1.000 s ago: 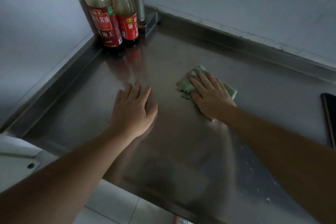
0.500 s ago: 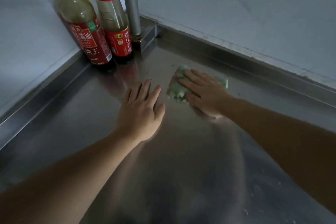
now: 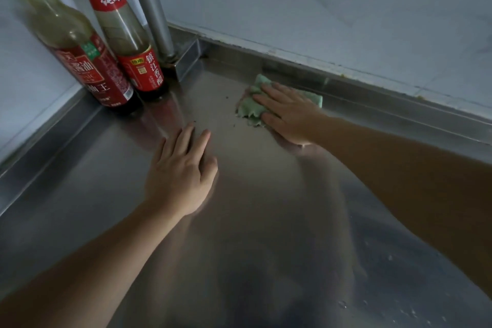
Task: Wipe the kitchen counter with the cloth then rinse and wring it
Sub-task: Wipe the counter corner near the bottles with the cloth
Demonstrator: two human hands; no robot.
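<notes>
Stainless-steel kitchen surface (image 3: 266, 221), dull and streaked, with a raised back lip. Far left corner: tall glass soy-sauce bottle with red label (image 3: 87, 66), upright, top cut off by the frame; just beside it, second glass bottle with red label and pale liquid (image 3: 133, 42), cap likewise out of frame; behind these, grey metal pipe (image 3: 153, 8) rising from a square base. Centre: left hand (image 3: 181, 170), fingers straight, palm flat on bare steel, holding nothing, probably bracing. Between the hands: dark crumbs (image 3: 229, 98), scattered and small, just left of the cloth. Right: crumpled pale-green cloth (image 3: 250, 108) lying near the back lip, long axis running roughly along it; right hand (image 3: 290, 112) lies flat on top, fingers extended toward the bottles, pressing rather than gripping. Crumbs lie leftward of the right-hand grip, so a leftward sweep seems due. Hidden: cloth's middle under the palm; sink and tap not in view.
</notes>
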